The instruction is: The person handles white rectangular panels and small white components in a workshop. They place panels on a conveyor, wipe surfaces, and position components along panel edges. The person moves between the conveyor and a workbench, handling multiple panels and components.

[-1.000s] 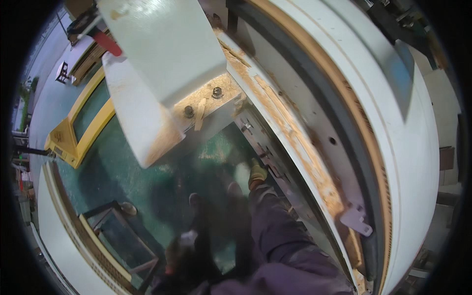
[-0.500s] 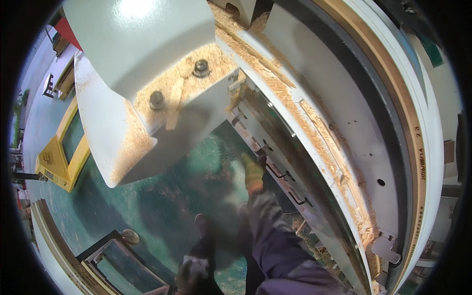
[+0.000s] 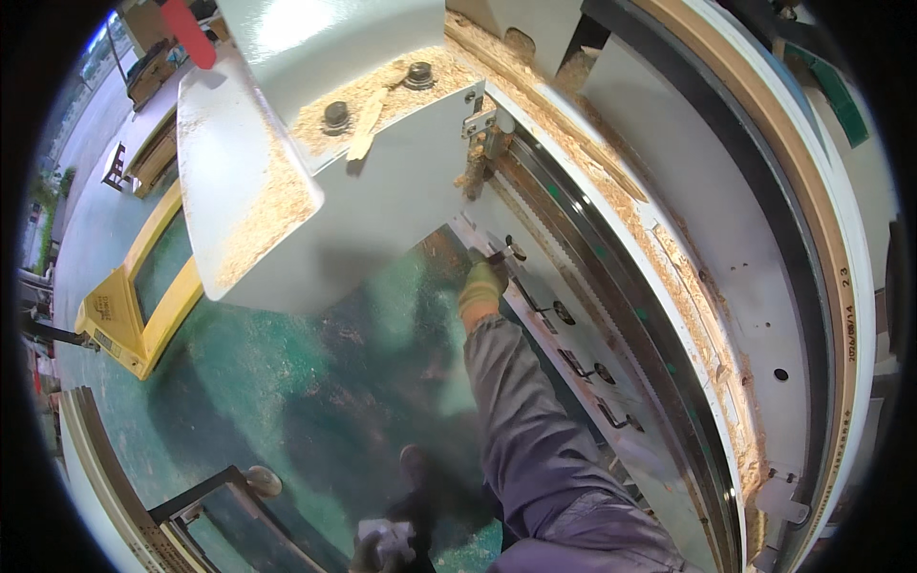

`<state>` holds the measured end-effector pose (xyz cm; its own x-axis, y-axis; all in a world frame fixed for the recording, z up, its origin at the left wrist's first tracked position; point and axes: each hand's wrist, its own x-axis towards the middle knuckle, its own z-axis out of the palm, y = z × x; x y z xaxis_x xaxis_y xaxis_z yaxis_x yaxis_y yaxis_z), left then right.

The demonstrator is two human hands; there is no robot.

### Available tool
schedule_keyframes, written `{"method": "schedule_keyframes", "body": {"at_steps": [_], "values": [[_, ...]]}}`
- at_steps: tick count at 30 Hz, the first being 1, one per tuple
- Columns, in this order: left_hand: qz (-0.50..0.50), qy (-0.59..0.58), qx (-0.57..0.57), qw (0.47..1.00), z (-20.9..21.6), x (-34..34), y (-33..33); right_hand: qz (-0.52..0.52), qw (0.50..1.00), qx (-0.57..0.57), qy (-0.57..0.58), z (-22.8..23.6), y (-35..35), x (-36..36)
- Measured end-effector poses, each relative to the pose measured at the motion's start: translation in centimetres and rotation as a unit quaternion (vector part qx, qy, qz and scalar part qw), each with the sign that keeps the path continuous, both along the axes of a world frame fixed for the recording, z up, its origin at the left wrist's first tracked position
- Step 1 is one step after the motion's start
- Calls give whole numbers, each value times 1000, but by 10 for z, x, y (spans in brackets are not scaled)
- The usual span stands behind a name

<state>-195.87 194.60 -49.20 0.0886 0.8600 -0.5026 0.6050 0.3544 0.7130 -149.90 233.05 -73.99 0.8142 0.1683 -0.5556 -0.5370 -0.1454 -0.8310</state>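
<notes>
My right hand [image 3: 480, 286], in a yellow-green glove, reaches forward to the machine's low side panel. Its fingers appear closed round the farthest dark lever handle [image 3: 499, 256], though the grip is partly hidden. Nearer to me along the same panel sit several more dark handles [image 3: 576, 367]. Behind them runs a long toothed strip [image 3: 611, 286] beside a dark rail. Low in the picture my left hand [image 3: 365, 556], dim and partly cut off, holds a crumpled white cloth or paper [image 3: 388, 537] close to my legs.
Sawdust and wood chips cover the white machine ledge [image 3: 669, 258] and the bolted bracket [image 3: 310, 129]. A white guard panel [image 3: 382, 205] juts over the green floor [image 3: 287, 382]. A yellow pallet jack [image 3: 129, 320] stands left; a dark-framed cart [image 3: 239, 506] is lower left.
My view has shifted, so the machine sits farther right and the panel shows more fully. My right arm reaches farther forward, its hand now at the farthest handle. The left hand still holds the white wad.
</notes>
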Motion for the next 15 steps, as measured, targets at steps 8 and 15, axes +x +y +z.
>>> {"method": "schedule_keyframes", "body": {"at_steps": [8,15], "values": [[185,-255,-94,944,33,28,-7,414,776,-78,-469,61,-80,-24],[-114,-379,-91,914,145,69,36,616,744,-222,-132,260,-441,-88]]}}
